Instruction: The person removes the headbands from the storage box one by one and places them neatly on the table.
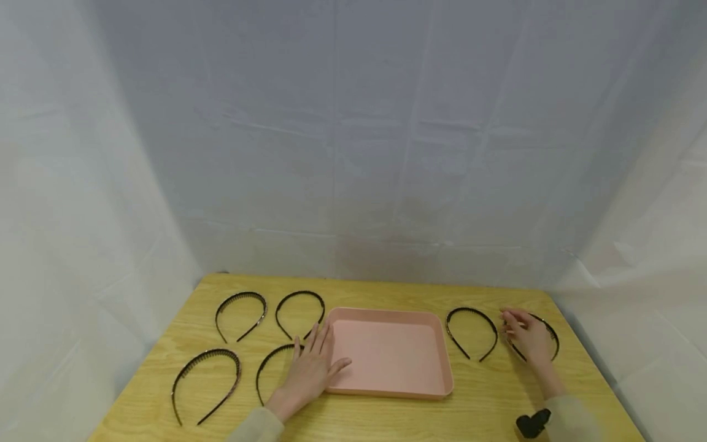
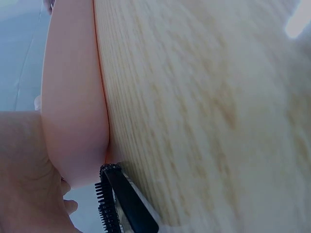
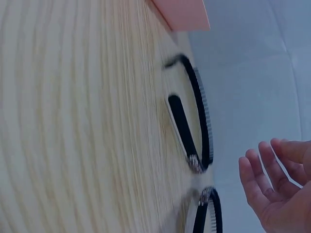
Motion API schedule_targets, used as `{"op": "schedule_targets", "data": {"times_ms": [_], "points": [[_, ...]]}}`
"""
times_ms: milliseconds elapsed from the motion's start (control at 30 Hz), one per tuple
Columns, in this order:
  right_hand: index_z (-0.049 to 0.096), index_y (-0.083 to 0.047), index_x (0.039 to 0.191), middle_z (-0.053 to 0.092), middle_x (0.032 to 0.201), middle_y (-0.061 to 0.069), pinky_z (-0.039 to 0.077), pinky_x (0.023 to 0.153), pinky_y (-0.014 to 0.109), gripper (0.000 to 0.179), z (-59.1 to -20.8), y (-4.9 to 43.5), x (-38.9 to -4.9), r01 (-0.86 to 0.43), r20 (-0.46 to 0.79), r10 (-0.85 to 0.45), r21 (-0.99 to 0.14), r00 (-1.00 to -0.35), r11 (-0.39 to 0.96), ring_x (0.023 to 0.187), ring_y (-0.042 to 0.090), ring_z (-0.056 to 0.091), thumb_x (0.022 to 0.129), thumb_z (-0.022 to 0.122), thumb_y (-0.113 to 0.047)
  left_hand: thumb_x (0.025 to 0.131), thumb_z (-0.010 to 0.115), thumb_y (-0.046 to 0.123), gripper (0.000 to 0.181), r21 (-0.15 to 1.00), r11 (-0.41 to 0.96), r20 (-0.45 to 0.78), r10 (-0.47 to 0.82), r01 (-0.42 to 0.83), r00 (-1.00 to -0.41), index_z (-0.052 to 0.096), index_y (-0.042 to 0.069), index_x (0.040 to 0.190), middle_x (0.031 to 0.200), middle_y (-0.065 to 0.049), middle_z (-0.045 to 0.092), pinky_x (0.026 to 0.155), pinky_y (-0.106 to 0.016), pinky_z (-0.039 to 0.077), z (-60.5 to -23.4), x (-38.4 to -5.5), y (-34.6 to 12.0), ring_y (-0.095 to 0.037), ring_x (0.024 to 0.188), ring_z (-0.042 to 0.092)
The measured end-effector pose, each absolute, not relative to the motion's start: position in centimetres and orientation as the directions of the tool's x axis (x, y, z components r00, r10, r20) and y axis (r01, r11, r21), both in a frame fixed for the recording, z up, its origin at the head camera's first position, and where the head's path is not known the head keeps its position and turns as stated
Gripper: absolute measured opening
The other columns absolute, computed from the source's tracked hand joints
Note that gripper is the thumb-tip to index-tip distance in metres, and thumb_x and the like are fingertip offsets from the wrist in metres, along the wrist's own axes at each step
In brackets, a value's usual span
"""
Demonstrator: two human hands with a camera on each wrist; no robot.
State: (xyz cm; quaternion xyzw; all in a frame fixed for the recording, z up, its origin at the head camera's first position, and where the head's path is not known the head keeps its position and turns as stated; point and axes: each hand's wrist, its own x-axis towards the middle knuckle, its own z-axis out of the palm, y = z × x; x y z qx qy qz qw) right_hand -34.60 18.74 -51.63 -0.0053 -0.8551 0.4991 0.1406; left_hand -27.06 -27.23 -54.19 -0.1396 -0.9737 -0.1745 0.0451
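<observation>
My left hand [image 1: 308,371] rests on the left rim of a pink tray [image 1: 392,353], its fingers spread and straight. Partly under that hand lies a black toothed headband [image 1: 258,369]; its dark tip and teeth show in the left wrist view. Over at the right, my right hand [image 1: 529,341] hovers above the outermost headband [image 1: 556,345], hiding part of it. In the right wrist view the fingers [image 3: 274,170] are loosely bent and hold nothing. Just left of that hand lies another headband [image 1: 489,320].
Left of the tray are further headbands: one [image 1: 239,367] at front left, one [image 1: 266,304] behind it, and one [image 1: 323,304] beside the tray's back corner. Pale sheets [image 1: 381,184] enclose the wooden table [image 1: 475,411] at the back and sides.
</observation>
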Motion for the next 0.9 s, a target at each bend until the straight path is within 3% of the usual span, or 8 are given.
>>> {"op": "schedule_targets", "data": {"times_ms": [200, 367, 633, 900], "points": [[0.060, 0.010, 0.134, 0.069, 0.118, 0.024, 0.062, 0.076, 0.028, 0.042, -51.6, 16.5, -34.3, -0.129, 0.186, 0.088, -0.889, -0.979, 0.440, 0.081, -0.004, 0.067, 0.107, 0.054, -0.022, 0.103, 0.049, 0.054, 0.084, 0.338, 0.897, 0.135, 0.253, 0.285, -0.958, 0.024, -0.005, 0.158, 0.167, -0.020, 0.018, 0.113, -0.077, 0.013, -53.9, -27.1, -27.2, -0.043, 0.152, 0.016], [0.064, 0.008, 0.130, 0.069, 0.117, 0.029, 0.062, 0.076, 0.034, 0.037, -51.7, 14.5, -33.7, -0.164, 0.217, 0.061, -0.870, -0.974, 0.465, 0.085, 0.013, 0.073, 0.106, 0.056, -0.021, 0.104, 0.048, 0.053, 0.083, 0.357, 0.892, 0.120, 0.252, 0.278, -0.960, 0.024, -0.005, 0.158, 0.167, -0.020, 0.017, 0.114, -0.077, 0.011, -53.6, -26.9, -27.2, -0.044, 0.153, 0.015], [0.068, 0.003, 0.126, 0.072, 0.113, 0.024, 0.063, 0.074, 0.032, 0.030, -52.2, 11.8, -32.8, -0.239, 0.264, -0.028, -0.818, -0.964, 0.524, 0.091, 0.033, 0.073, 0.106, 0.056, -0.016, 0.103, 0.042, 0.060, 0.087, 0.344, 0.889, 0.166, 0.258, 0.301, -0.952, 0.024, -0.005, 0.158, 0.167, -0.019, 0.017, 0.113, -0.078, 0.012, -54.3, -27.2, -27.4, -0.043, 0.153, 0.015], [0.070, 0.004, 0.123, 0.071, 0.118, 0.023, 0.061, 0.081, 0.044, 0.027, -52.0, 9.0, -31.9, -0.326, 0.346, -0.090, -0.722, -0.934, 0.611, 0.102, 0.041, 0.070, 0.102, 0.062, -0.010, 0.104, 0.045, 0.056, 0.084, 0.367, 0.882, 0.143, 0.261, 0.297, -0.955, 0.025, -0.006, 0.157, 0.166, -0.022, 0.018, 0.113, -0.078, 0.012, -53.5, -27.1, -27.4, -0.045, 0.152, 0.017]]}}
